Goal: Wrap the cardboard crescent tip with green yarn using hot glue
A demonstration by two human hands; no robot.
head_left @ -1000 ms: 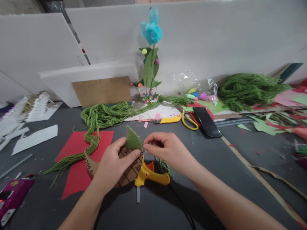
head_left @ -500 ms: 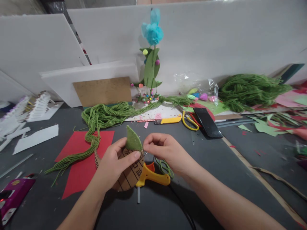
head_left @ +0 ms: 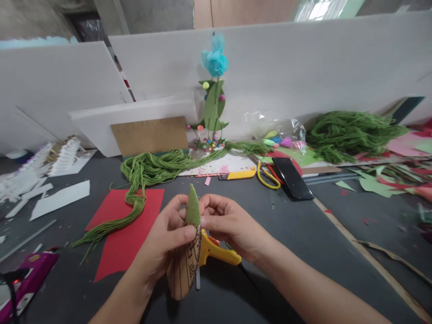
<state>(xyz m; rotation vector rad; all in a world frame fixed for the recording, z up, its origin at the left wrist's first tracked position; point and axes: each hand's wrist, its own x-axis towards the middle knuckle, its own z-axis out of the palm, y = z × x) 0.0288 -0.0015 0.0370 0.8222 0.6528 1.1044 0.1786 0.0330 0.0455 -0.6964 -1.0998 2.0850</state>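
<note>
My left hand [head_left: 173,231] grips a rounded brown cardboard piece [head_left: 182,274] with black printed characters, thumb on its near face. A pointed green felt piece [head_left: 193,207] stands up from the cardboard's top. Close against the felt's right edge, my right hand [head_left: 221,220] has its thumb and fingers pinched together; whether they hold the edge itself or a thin strand is hidden. Behind and below both hands lies a yellow glue gun [head_left: 219,254], a glue stick poking out beneath the cardboard. A bit of green yarn [head_left: 228,245] shows under my right hand.
Green yarn [head_left: 151,168] trails over red paper [head_left: 116,243] on the left. Farther back are a yellow cutter [head_left: 241,173], yellow-handled scissors [head_left: 268,176], a black phone [head_left: 293,177] and a blue-topped felt flower [head_left: 214,103]. A purple device [head_left: 30,279] sits front left.
The cardboard with the felt has turned to a narrower, more edge-on angle and dropped slightly. My right hand has come in closer to my left. The camera view has tilted up a little.
</note>
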